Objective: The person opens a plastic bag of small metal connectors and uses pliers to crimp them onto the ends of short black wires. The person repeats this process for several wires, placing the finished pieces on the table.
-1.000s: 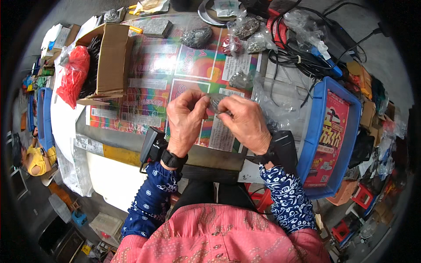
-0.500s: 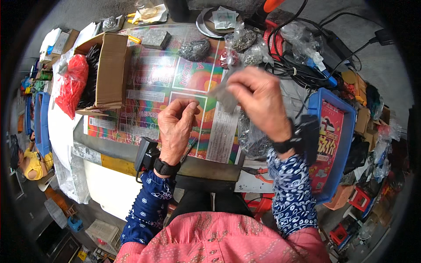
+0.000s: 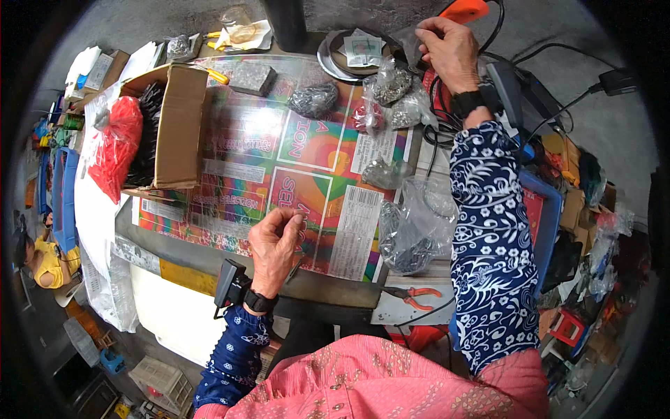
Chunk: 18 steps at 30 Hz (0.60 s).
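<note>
My left hand (image 3: 273, 248) hovers over the near part of the table, thumb and fingertips pressed together; whatever they may hold is too small to make out. My right hand (image 3: 452, 57) is stretched to the far right, its fingers closed on a blurred, see-through plastic bag (image 3: 407, 43) beside an orange tool handle (image 3: 466, 10). Below that hand lie clear bags of small metal parts (image 3: 391, 84) and red parts (image 3: 368, 116). A bag of greyish parts (image 3: 384, 173) and a larger bag of dark parts (image 3: 406, 241) lie nearer to me.
An open carton (image 3: 183, 129) of black strips stands left, beside a bag of red pieces (image 3: 117, 146). A stone block (image 3: 252, 78) and a bag of dark bits (image 3: 313, 100) lie at the back. Red-handled pliers (image 3: 412, 297) rest at the front; black cables (image 3: 555, 115) run right.
My right hand has moved from over the table's middle to the far right, with see-through plastic still at its fingertips. My left hand has come slightly lower and nearer to me.
</note>
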Each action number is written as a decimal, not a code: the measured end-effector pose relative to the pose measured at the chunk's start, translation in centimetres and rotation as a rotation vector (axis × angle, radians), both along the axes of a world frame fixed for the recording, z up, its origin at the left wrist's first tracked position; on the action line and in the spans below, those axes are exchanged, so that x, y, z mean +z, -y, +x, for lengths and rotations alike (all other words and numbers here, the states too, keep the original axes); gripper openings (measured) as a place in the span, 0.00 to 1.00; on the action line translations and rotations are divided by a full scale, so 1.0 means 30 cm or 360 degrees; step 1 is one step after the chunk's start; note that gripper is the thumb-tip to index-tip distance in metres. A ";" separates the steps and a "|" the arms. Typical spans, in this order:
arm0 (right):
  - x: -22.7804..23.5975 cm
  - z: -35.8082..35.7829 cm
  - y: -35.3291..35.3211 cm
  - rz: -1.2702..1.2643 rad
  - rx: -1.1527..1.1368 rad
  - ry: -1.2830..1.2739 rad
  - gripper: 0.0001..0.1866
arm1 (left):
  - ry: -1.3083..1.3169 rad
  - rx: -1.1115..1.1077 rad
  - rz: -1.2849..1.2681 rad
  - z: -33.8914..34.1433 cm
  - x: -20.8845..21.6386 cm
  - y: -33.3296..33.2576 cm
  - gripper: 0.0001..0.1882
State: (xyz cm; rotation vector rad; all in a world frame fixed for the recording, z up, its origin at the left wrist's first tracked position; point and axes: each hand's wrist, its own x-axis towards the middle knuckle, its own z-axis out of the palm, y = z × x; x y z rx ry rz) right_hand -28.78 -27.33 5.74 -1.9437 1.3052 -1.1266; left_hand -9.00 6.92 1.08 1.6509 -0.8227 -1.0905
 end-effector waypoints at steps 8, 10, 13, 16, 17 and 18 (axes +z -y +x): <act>-0.187 0.057 0.156 -0.0703 -0.0225 -0.0544 0.05 | 0.0197 -0.0041 -0.0034 0.014 -0.011 -0.008 0.06; -0.204 0.065 0.172 -0.0775 -0.0223 -0.0451 0.05 | 0.0223 -0.0014 0.0012 0.019 -0.017 -0.016 0.05; -0.229 0.078 0.189 -0.0793 -0.0346 -0.0506 0.05 | 0.0276 -0.0036 0.0002 0.030 -0.027 -0.025 0.05; -0.267 0.088 0.214 -0.0834 -0.0428 -0.0506 0.05 | 0.0282 -0.0039 0.0013 0.035 -0.029 -0.031 0.05; -0.283 0.089 0.220 -0.0825 -0.0445 -0.0488 0.06 | 0.0312 -0.0044 0.0054 0.036 -0.028 -0.031 0.05; -0.295 0.092 0.226 -0.0782 -0.0483 -0.0499 0.07 | 0.0307 -0.0042 0.0023 0.036 -0.027 -0.031 0.05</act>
